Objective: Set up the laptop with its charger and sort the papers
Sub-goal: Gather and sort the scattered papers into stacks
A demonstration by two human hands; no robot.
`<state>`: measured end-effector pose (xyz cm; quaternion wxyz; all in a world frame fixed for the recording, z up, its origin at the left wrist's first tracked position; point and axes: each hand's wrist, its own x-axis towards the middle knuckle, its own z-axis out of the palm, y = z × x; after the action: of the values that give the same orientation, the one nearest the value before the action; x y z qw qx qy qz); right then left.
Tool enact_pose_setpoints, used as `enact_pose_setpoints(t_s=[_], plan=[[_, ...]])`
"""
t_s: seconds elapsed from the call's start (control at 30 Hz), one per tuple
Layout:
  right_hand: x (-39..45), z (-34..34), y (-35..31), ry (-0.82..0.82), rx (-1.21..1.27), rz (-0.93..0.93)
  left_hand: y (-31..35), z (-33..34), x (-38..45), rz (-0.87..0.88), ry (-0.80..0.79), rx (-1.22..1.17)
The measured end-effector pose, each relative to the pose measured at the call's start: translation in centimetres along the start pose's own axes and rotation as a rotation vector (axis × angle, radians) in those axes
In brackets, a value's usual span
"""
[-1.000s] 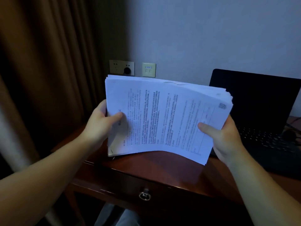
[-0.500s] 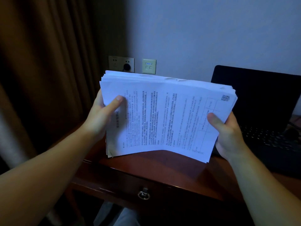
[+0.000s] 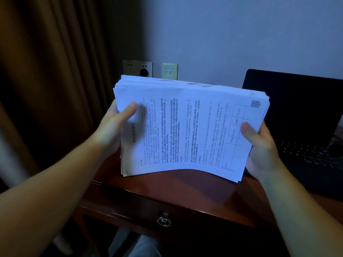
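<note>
A thick stack of printed white papers (image 3: 189,130) is held upright above the desk, its lower edge sagging in the middle. My left hand (image 3: 113,128) grips its left edge, thumb on the front sheet. My right hand (image 3: 259,145) grips the right edge, thumb near a printed table. An open black laptop (image 3: 300,115) stands on the desk at the right, its screen dark, partly hidden behind the papers. A dark plug sits in the wall socket (image 3: 138,68) behind the stack; I cannot make out any cable.
The dark wooden desk (image 3: 167,190) has a drawer with a metal pull (image 3: 163,220) at its front. A brown curtain (image 3: 46,89) hangs at the left. A second wall plate (image 3: 169,71) sits beside the socket.
Both hands have lifted the stack slightly and squared it. My left thumb has slid higher up the front sheet.
</note>
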<state>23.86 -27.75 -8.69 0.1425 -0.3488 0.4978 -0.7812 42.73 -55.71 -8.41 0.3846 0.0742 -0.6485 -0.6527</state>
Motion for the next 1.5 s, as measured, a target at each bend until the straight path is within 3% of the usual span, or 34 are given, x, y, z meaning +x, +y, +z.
enact_pose_setpoints(t_s=[0.37, 0.63, 0.8, 1.1, 1.23, 1.5], plan=[[-0.6, 0.0, 0.6, 0.081, -0.177, 0.008, -0.7, 0.7, -0.4, -0.031, 0.127, 0.018], [-0.4, 0.4, -0.8, 0.074, -0.219, -0.036, 0.7, 1.3, -0.2, 0.078, 0.192, 0.102], [-0.7, -0.3, -0.7, -0.037, -0.129, -0.002, 0.3, -0.2, -1.5, 0.023, 0.120, 0.052], [-0.3, 0.4, -0.4, -0.044, -0.074, 0.008, -0.4, -0.3, -1.2, 0.006, 0.001, 0.007], [-0.5, 0.4, 0.8, -0.001, -0.017, 0.043, -1.8, -0.3, -1.6, -0.057, 0.058, -0.042], [-1.1, 0.5, 1.1, -0.013, 0.022, 0.074, -1.4, -0.6, -0.9, -0.133, -0.006, -0.125]])
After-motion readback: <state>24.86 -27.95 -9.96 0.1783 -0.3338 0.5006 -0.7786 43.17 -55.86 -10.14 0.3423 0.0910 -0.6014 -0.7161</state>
